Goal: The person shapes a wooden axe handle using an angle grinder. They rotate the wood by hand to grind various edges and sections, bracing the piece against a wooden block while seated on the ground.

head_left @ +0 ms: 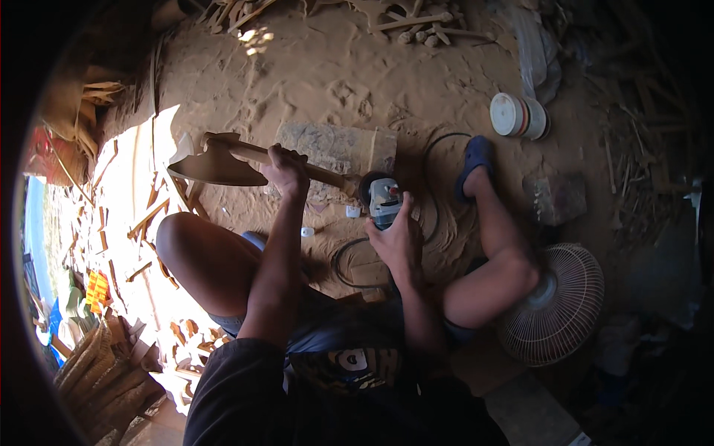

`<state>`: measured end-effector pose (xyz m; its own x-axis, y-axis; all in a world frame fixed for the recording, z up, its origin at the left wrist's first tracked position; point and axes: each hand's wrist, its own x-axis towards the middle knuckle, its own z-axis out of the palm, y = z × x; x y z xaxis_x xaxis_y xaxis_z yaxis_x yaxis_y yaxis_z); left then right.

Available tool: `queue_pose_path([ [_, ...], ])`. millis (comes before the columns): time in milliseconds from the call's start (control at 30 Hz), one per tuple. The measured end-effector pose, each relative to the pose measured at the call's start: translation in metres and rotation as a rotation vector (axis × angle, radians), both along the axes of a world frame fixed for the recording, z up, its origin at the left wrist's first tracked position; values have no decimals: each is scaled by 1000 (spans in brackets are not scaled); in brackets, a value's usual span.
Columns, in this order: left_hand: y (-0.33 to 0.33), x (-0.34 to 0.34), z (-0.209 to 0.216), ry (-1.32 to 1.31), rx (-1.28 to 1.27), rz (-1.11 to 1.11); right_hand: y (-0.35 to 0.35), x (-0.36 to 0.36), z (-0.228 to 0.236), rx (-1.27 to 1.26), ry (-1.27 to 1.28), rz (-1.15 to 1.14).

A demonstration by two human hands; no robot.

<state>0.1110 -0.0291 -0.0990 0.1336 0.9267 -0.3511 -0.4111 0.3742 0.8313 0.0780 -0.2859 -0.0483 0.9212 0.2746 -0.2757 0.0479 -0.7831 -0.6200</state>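
Observation:
My left hand (286, 172) is closed round the handle of a wooden axe (216, 167), held level just above a worn wooden block (335, 145). Its broad curved head points left, and the handle runs right. In my right hand (400, 244) is an angle grinder (384, 204), gripped by its body. The grinder's dark disc is at the handle's right end; whether they touch I cannot tell. A black cable (428, 160) loops over the sand around the grinder.
A white bucket (507, 115) lies far right, past my blue clog (477, 154). A round fan (556, 305) stands beside my right knee. Wood scraps (193, 338) are heaped at the left, with sticks (428, 26) at the far side. Two small white objects (352, 211) sit near the block.

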Motion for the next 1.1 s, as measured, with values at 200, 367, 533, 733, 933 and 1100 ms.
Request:
queue_pose_path([
  [200, 44, -8, -21, 117, -170, -41, -6, 0, -2, 170, -70, -131],
  [367, 89, 0, -31, -267, -504, -363, -16, 12, 0, 379, -118, -225],
  [533, 65, 6, -9, -374, -747, -346, -29, 21, -5, 367, -235, -191],
  [733, 73, -9, -29, -529, -724, -441, -10, 7, 4, 497, -100, -180],
  [933, 56, -6, -19, -587, -709, -634, -4, 6, 9, 483, -152, -145],
  [1100, 45, 2, 5, -685, -615, -778, -4, 7, 7, 489, -182, -175],
])
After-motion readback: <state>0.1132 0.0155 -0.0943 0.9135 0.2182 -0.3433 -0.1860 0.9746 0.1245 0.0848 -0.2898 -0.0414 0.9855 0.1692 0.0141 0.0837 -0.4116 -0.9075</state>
